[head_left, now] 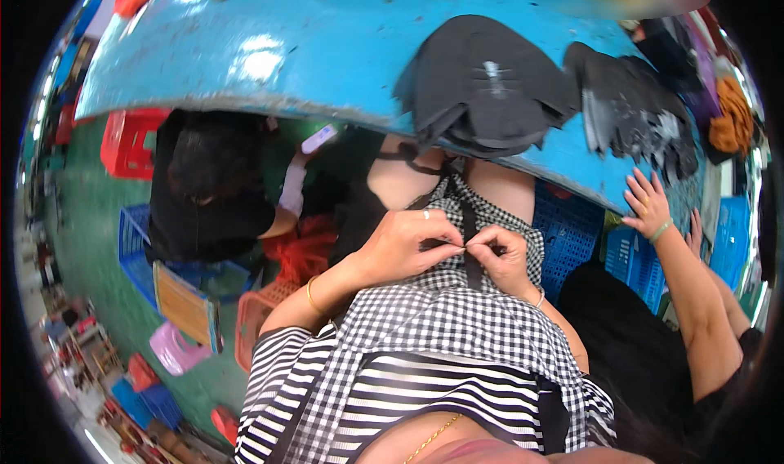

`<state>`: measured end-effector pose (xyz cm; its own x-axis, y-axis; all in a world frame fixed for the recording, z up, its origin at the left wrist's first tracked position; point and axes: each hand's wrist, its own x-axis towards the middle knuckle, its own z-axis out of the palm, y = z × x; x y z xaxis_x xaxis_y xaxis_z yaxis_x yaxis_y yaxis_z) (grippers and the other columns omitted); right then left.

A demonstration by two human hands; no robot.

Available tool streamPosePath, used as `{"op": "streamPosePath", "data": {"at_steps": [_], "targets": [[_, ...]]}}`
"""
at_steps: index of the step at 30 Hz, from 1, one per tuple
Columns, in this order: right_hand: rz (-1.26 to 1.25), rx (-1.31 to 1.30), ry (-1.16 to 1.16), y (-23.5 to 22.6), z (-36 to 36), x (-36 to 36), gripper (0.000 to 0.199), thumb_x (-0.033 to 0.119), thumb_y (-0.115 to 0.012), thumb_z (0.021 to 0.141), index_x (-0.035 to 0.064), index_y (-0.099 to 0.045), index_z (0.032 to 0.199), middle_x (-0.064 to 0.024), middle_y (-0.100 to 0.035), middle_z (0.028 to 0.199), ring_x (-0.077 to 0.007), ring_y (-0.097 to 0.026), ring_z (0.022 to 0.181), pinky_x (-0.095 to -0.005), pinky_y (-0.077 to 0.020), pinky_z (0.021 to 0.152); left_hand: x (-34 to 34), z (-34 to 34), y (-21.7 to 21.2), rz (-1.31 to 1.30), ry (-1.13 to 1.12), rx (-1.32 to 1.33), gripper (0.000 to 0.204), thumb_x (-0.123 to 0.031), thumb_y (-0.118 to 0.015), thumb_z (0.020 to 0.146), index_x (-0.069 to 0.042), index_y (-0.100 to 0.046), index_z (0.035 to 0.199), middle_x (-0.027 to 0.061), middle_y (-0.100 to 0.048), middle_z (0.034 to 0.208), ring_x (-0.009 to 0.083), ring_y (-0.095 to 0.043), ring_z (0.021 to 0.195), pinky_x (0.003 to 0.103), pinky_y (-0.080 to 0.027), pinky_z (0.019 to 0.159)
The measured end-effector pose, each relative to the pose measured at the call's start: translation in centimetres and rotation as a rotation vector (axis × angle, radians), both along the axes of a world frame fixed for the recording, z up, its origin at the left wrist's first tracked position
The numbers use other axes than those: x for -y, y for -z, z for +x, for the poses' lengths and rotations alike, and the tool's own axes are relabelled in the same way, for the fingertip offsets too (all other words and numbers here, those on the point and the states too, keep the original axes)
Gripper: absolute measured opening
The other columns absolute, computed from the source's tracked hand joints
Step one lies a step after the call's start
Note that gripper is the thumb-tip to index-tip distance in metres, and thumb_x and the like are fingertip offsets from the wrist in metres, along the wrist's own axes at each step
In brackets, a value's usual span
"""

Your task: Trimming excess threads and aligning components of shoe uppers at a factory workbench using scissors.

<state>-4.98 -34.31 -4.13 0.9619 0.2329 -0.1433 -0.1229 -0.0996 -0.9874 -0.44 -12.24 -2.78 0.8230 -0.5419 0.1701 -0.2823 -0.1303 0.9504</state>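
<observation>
Over my lap, my left hand (411, 243) and my right hand (501, 257) meet with thumb and fingertips pinched together. Whatever lies between the fingertips is too small to make out. Just below them a black strap (472, 272) runs down the black-and-white checked apron (425, 317) I wear. Beyond my hands, a stack of black fabric pieces (490, 80) rests at the edge of the blue table (343, 39), partly over my knees. Neither hand touches the stack.
More black pieces (633, 104) lie on the table at right, near a co-worker's hand (649, 207). At left another person in black (212, 186) sits holding a phone (318, 139). Blue crates (572, 227) stand under the table; an orange basket (249, 321) is beside my left arm.
</observation>
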Motion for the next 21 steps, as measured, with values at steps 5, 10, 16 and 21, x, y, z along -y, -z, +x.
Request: {"op": "streamPosePath", "data": {"at_steps": [5, 10, 16, 21], "targets": [[-0.044, -0.005, -0.095, 0.4, 1.7, -1.2, 0.005, 0.007, -0.071, 0.088, 0.0016, -0.07, 0.087, -0.0024, -0.07, 0.078, -0.0069, -0.062, 0.07, -0.0209, -0.0473, 0.063, -1.6, -0.5, 1.1, -0.014, -0.083, -0.08, 0.012, -0.006, -0.077, 0.078, -0.005, -0.071, 0.088, 0.0062, -0.066, 0.076, 0.0193, -0.064, 0.066, 0.029, -0.048, 0.057], [-0.052, -0.03, -0.13, 0.7, 2.3, -2.0, 0.005, 0.007, -0.071, 0.088, 0.0019, -0.07, 0.087, -0.0016, -0.068, 0.077, -0.0066, -0.061, 0.07, -0.0211, -0.0468, 0.063, -2.2, -1.3, 1.7, -0.051, -0.156, -0.137, 0.011, -0.006, -0.076, 0.079, -0.004, -0.071, 0.088, 0.0062, -0.067, 0.077, 0.0184, -0.065, 0.067, 0.028, -0.049, 0.059], [-0.063, -0.096, -0.16, 0.2, 2.7, -2.8, 0.006, 0.006, -0.07, 0.089, 0.001, -0.068, 0.088, -0.002, -0.068, 0.079, -0.0062, -0.061, 0.071, -0.0211, -0.0475, 0.065, -3.1, -1.9, 2.1, -0.082, -0.186, -0.192, 0.012, -0.007, -0.075, 0.08, -0.004, -0.071, 0.09, 0.0062, -0.068, 0.08, 0.0186, -0.066, 0.07, 0.028, -0.051, 0.061], [-0.078, -0.129, -0.195, 0.2, 3.5, -3.8, 0.006, 0.007, -0.07, 0.089, 0.0012, -0.069, 0.087, -0.0019, -0.068, 0.079, -0.0059, -0.061, 0.071, -0.0207, -0.0467, 0.065, -4.3, -1.6, 2.7, -0.129, -0.222, -0.181, 0.011, -0.007, -0.075, 0.08, -0.004, -0.071, 0.09, 0.0064, -0.068, 0.08, 0.0197, -0.067, 0.072, 0.029, -0.052, 0.062]]}}
